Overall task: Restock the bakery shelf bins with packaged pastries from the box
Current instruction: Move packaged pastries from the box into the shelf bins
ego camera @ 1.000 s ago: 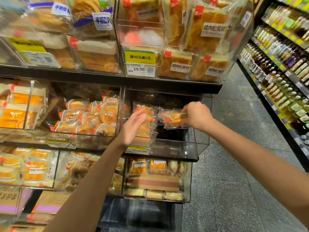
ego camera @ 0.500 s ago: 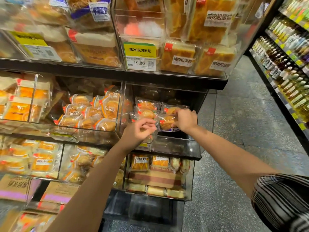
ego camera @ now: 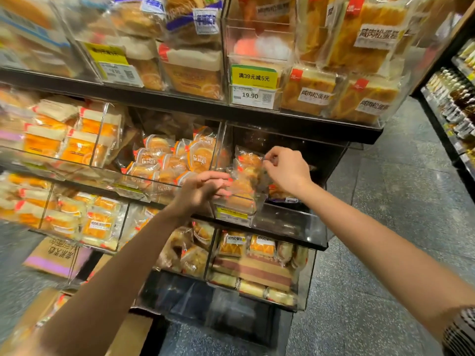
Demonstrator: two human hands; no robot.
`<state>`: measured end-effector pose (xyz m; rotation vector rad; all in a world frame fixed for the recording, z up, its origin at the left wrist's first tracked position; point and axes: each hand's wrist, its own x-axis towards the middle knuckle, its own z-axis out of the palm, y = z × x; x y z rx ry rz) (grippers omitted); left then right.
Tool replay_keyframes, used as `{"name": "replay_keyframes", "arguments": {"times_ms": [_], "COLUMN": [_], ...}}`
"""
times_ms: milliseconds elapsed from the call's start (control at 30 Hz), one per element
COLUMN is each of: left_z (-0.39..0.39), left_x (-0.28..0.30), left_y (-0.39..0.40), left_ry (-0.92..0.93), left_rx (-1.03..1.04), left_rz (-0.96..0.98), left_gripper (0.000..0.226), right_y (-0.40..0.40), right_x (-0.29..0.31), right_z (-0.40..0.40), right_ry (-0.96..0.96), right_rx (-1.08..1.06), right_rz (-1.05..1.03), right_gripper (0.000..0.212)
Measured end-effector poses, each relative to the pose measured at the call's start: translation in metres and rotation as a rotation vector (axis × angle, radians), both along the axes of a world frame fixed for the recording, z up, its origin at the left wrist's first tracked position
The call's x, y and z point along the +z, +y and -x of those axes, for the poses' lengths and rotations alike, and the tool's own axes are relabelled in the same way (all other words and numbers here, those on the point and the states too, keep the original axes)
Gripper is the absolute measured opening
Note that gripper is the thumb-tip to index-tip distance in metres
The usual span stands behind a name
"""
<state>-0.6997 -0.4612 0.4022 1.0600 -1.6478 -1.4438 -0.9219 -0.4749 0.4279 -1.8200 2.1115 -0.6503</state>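
The big bakery shelf [ego camera: 303, 129] held clear bins full of wrapped buns. A half-full bin [ego camera: 290, 222] sat at the middle shelf's right end. The right hand [ego camera: 289, 170] pinched the top of a wrapped pastry [ego camera: 248, 163] standing at the bin's left side. The left hand [ego camera: 203, 191] was loosely curled, its fingers touching the stacked packs at the bin's front-left corner.

One head-worn wide-angle view, looking forward and down at close range onto the middle shelf bin [ego camera: 288, 224] (edges bowed by the lens), floor [ego camera: 401, 201] to the right; no second view.
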Motion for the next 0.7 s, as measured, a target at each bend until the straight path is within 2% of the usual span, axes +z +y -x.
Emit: {"name": "replay_keyframes", "arguments": {"times_ms": [100, 300, 500, 700], "left_z": [-0.042, -0.136, -0.245, -0.353], "left_x": [-0.001, -0.004, -0.037, -0.065], "left_y": [0.011, 0.058, 0.133, 0.208], "left_ry": [-0.058, -0.224, -0.192, -0.076], "left_rx": [0.138, 0.28, 0.506, 0.783], "left_rz": [-0.076, -0.224, -0.333, -0.363], "left_gripper": [0.016, 0.025, 0.01, 0.015], "right_y": [-0.001, -0.009, 0.018, 0.064], "right_x": [0.009, 0.014, -0.004, -0.039], "right_z": [-0.033, -0.128, -0.236, -0.344], "right_ry": [-0.06, -0.13, -0.103, -0.077], "right_rx": [0.106, 0.324, 0.584, 0.724], "right_rz": [0.022, 0.039, -0.047, -0.214], "right_gripper": [0.02, 0.017, 0.013, 0.013]}}
